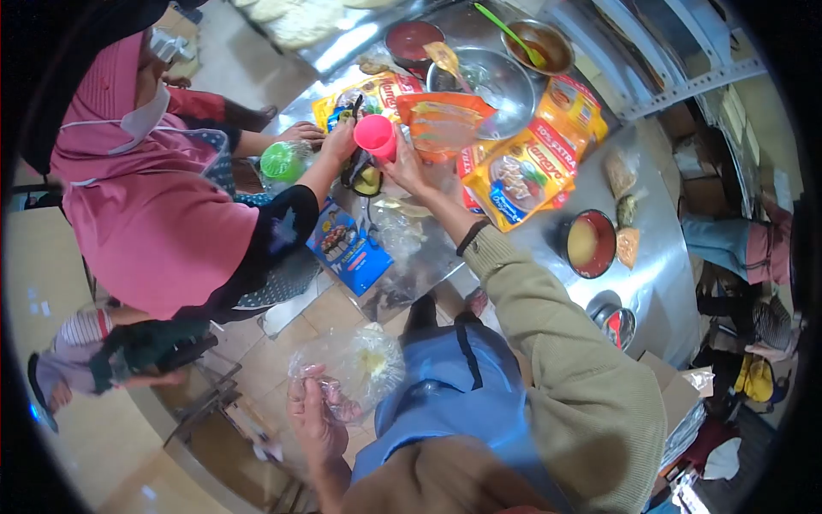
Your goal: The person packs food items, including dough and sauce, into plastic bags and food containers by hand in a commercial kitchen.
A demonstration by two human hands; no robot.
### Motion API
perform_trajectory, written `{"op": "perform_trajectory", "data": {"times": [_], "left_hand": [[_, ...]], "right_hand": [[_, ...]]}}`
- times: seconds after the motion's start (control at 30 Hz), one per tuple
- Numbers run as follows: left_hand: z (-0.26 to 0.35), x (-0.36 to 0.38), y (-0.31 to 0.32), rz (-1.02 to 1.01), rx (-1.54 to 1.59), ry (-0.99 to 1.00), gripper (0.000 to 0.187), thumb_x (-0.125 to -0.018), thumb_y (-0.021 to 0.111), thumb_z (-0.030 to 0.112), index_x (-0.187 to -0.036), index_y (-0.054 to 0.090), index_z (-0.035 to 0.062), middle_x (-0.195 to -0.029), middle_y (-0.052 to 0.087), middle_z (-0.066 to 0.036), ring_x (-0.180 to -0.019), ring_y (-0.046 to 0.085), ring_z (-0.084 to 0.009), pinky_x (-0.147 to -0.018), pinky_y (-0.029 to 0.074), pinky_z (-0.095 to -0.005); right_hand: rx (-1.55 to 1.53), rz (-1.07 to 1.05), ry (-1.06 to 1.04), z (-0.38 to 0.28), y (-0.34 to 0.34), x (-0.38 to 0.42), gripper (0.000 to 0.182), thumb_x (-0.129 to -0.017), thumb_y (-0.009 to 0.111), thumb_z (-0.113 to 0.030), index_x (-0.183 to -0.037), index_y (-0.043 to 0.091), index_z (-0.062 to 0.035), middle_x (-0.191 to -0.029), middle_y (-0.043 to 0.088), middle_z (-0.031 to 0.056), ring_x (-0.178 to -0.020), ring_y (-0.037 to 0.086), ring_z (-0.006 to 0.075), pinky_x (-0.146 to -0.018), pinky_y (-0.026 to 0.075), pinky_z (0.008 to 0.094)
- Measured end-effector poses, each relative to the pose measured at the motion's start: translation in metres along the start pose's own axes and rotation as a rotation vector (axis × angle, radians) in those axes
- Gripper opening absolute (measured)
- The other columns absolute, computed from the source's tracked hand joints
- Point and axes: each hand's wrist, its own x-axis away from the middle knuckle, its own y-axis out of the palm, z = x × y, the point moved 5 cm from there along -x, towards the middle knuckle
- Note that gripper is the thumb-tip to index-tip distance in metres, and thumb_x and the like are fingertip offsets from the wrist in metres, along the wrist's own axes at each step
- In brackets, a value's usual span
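My left hand (318, 420) is low in the view, fingers pinched on a clear plastic bag (368, 364) with something pale yellow inside. My right hand (406, 164), at the end of a khaki sleeve, is stretched over the metal table and grips a bright pink cup (374, 135), its mouth facing up toward me. Just left of the cup is a co-worker's hand (341, 137), close to a dark-handled item that I cannot make out. A blue printed packet (349, 247) lies at the table's near edge, below the cup.
Yellow and red food packets (524, 176) lie right of my right hand. Behind them stand a steel bowl (514, 116) and a pot with a green spoon (541, 50). A red bowl (589, 243) holds yellowish liquid. The co-worker in pink (171, 223) stands close at left.
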Motion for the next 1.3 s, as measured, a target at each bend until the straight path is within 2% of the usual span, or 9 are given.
{"op": "perform_trajectory", "data": {"times": [0.1, 0.2, 0.33, 0.4, 0.63, 0.8, 1.07, 1.23, 1.3], "left_hand": [[-0.003, 0.002, 0.015, -0.054, -0.008, -0.01, 0.025, -0.096, 0.046, 0.021, -0.113, 0.052, 0.0038, -0.072, 0.052, -0.003, -0.057, 0.051, -0.0083, -0.046, 0.051, -0.0276], [-0.005, 0.006, 0.038, -0.145, -0.005, -0.006, 0.026, -0.096, 0.047, 0.02, -0.113, 0.053, 0.0017, -0.074, 0.053, -0.004, -0.059, 0.052, -0.0097, -0.049, 0.053, -0.029], [-0.015, 0.02, 0.07, -0.271, -0.023, -0.001, 0.027, -0.096, 0.047, 0.02, -0.114, 0.053, 0.0002, -0.074, 0.053, -0.005, -0.057, 0.053, -0.0118, -0.051, 0.053, -0.0288], [-0.025, 0.031, 0.09, -0.303, -0.07, -0.02, 0.027, -0.096, 0.046, 0.021, -0.116, 0.051, 0.0022, -0.071, 0.051, -0.002, -0.054, 0.051, -0.0084, -0.047, 0.05, -0.0253], [-0.084, 0.059, 0.131, -0.494, -0.19, -0.074, 0.033, -0.096, 0.045, 0.022, -0.122, 0.048, 0.0022, -0.079, 0.054, 0.0, -0.061, 0.054, -0.0079, -0.056, 0.052, -0.025], [-0.118, 0.079, 0.16, -0.605, -0.236, -0.097, 0.032, -0.096, 0.047, 0.023, -0.122, 0.053, 0.0057, -0.085, 0.055, 0.0, -0.072, 0.056, -0.008, -0.062, 0.053, -0.0261], [-0.147, 0.094, 0.174, -0.651, -0.383, 0.02, 0.031, -0.096, 0.047, 0.024, -0.119, 0.056, 0.0047, -0.085, 0.06, -0.001, -0.07, 0.057, -0.0074, -0.062, 0.051, -0.0242], [-0.132, 0.114, 0.206, -0.681, -0.39, 0.122, 0.031, -0.096, 0.047, 0.023, -0.118, 0.057, 0.0032, -0.087, 0.061, -0.003, -0.073, 0.058, -0.0087, -0.061, 0.05, -0.0236], [-0.123, 0.121, 0.219, -0.773, -0.421, 0.177, 0.03, -0.095, 0.048, 0.018, -0.118, 0.056, 0.0005, -0.108, 0.062, -0.008, -0.083, 0.061, -0.0115, -0.073, 0.055, -0.0284]], "right_hand": [[-0.18, -0.118, 0.271, -0.024, -0.03, 0.033, 0.075, -0.08, 0.061, -0.016, -0.142, 0.021, -0.0048, -0.104, 0.06, 0.0215, -0.094, 0.06, 0.0348, -0.079, 0.048, 0.0421], [-0.397, -0.309, 0.352, -0.065, -0.079, 0.088, 0.041, -0.089, 0.055, -0.022, -0.125, 0.051, -0.004, -0.094, 0.065, 0.0113, -0.072, 0.064, 0.0207, -0.065, 0.052, 0.0355], [-1.031, -0.823, 0.994, -0.135, -0.146, 0.194, 0.058, -0.092, 0.04, -0.056, -0.119, 0.057, -0.0071, -0.105, 0.061, 0.0045, -0.088, 0.06, 0.0163, -0.075, 0.051, 0.0333], [-1.251, -0.943, 1.128, -0.164, -0.179, 0.226, 0.068, -0.09, 0.032, -0.064, -0.123, 0.052, -0.0075, -0.111, 0.056, 0.0051, -0.101, 0.055, 0.0163, -0.082, 0.048, 0.0338], [-1.418, -0.62, 1.046, -0.165, -0.282, 0.264, 0.051, -0.094, 0.043, -0.049, -0.123, 0.049, -0.0068, -0.114, 0.055, 0.0061, -0.103, 0.055, 0.0175, -0.087, 0.047, 0.0366], [-1.216, -0.496, 1.007, -0.165, -0.354, 0.277, 0.035, -0.089, 0.059, -0.015, -0.121, 0.047, -0.0082, -0.111, 0.055, 0.003, -0.097, 0.057, 0.0137, -0.084, 0.049, 0.0344], [-1.158, -0.314, 0.79, -0.176, -0.462, 0.304, 0.038, -0.085, 0.062, -0.005, -0.121, 0.05, -0.0063, -0.101, 0.058, 0.0028, -0.092, 0.057, 0.0111, -0.079, 0.049, 0.0274], [-0.771, -0.069, 0.604, -0.179, -0.525, 0.314, 0.035, -0.084, 0.062, -0.002, -0.118, 0.052, -0.0037, -0.092, 0.058, 0.0029, -0.085, 0.057, 0.009, -0.071, 0.048, 0.0212], [-0.796, 0.018, 0.627, -0.18, -0.54, 0.321, 0.037, -0.083, 0.062, -0.001, -0.118, 0.052, -0.0033, -0.091, 0.057, 0.0025, -0.084, 0.057, 0.009, -0.07, 0.048, 0.021]]}}
